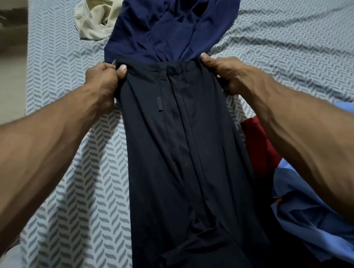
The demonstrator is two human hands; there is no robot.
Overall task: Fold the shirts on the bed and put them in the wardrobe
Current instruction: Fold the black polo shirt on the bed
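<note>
So over on your far left the bed (57, 110) edge drops off to a strip of pale floor (7, 83), and between that edge and the clothes there's a decent stretch of bare patterned sheet to work in. Your left hand (103, 80) is curled tight around the left corner of the dark garment (178, 145), thumb on top pinching the top edge. That garment runs down the middle of the bed toward you, laid long and mostly flat, with a drawstring dangling near the top. Just behind its top edge sits a rumpled blue shirt (168, 28), touching it, and a cream shirt (94, 20) is bunched up to the left of that one. Your right hand (220, 70) grips the other corner the same way, fingers wrapped under the fabric. Past it the sheet is wrinkled but open toward the top right. Lower right is crowded: a red shirt (258, 143) and a light blue shirt (307, 215) piled right beside the dark garment under your right forearm.
</note>
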